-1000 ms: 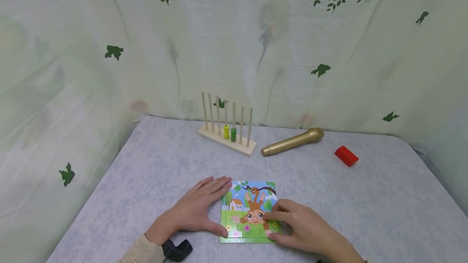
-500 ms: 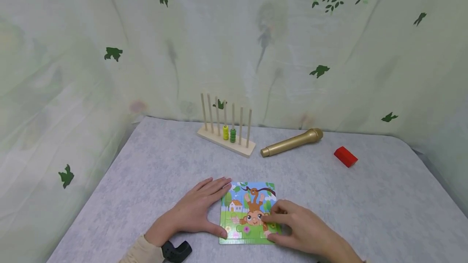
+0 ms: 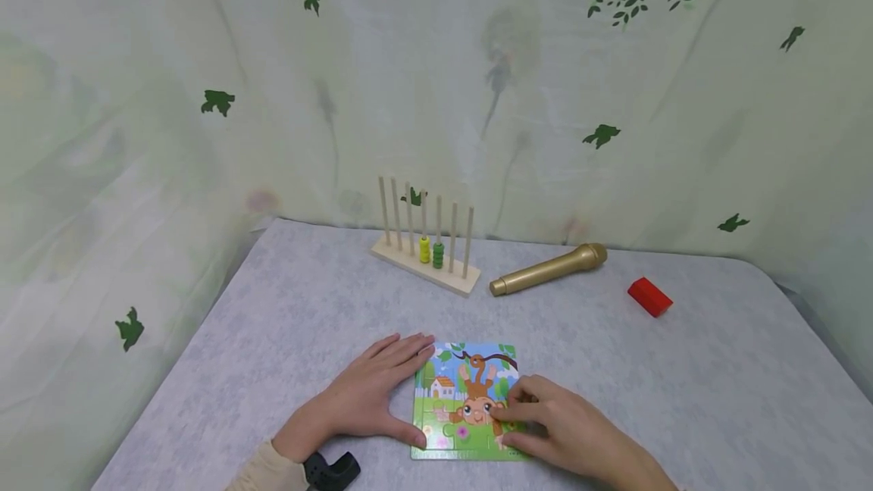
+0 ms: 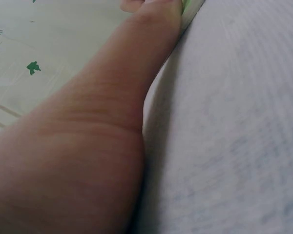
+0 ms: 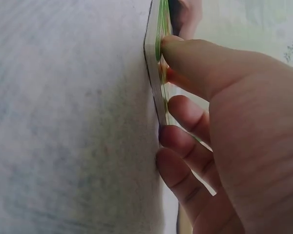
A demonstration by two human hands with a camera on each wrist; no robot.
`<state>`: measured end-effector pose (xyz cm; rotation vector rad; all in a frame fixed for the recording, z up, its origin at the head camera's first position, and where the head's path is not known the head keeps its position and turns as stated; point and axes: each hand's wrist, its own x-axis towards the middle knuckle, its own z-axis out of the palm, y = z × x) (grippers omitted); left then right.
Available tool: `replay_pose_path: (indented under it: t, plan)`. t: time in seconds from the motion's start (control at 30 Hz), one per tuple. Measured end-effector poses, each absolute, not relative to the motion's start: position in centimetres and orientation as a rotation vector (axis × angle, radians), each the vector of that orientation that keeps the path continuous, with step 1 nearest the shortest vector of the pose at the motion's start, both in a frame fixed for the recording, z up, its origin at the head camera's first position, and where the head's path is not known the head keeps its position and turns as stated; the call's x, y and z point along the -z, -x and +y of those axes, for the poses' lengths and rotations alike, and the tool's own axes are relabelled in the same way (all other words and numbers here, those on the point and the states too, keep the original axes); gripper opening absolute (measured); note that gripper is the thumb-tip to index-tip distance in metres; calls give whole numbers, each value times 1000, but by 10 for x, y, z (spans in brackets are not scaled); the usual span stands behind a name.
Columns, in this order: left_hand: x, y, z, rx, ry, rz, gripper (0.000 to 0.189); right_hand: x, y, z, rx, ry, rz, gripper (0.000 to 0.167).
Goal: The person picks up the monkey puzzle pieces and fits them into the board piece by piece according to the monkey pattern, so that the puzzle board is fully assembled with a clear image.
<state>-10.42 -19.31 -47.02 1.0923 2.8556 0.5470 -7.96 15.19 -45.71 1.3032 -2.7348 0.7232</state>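
A square jigsaw puzzle (image 3: 443, 419) with a monkey picture lies flat on the table in the head view. My left hand (image 3: 371, 392) rests along its left side, fingers spread and straight, the thumb on the lower left corner. At the lower right, my right hand (image 3: 562, 423) has its thumb and index finger on a puzzle piece (image 3: 513, 427), pinching it within the board, with the rest of that piece partly hidden. In the right wrist view the thumb (image 5: 190, 56) touches the puzzle's top, and the other fingers curl beside its edge.
Behind the puzzle stand a wooden peg abacus (image 3: 426, 271) with yellow and green beads, a gold toy microphone (image 3: 549, 270) and a red block (image 3: 650, 297). A printed cloth backdrop (image 3: 423, 97) rises beyond the table (image 3: 273, 309). A black wrist strap (image 3: 332, 470) is near the left wrist.
The head view has shifted slightly. Both hands keep nearly the same places on the puzzle, with only a slight shift of the right hand's fingers at the lower right.
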Motion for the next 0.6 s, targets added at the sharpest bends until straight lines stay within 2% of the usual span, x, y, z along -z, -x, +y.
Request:
replay_pose_path:
  t: [0.27,0.6]
  plan:
    - [471,105,-192,-537,-1103,2863,123,451,79,159,-672,-1249,-2752,36]
    - [472,104,-193,-554,-1160,2885,121,452,79,178,-622,-919,-2789,51]
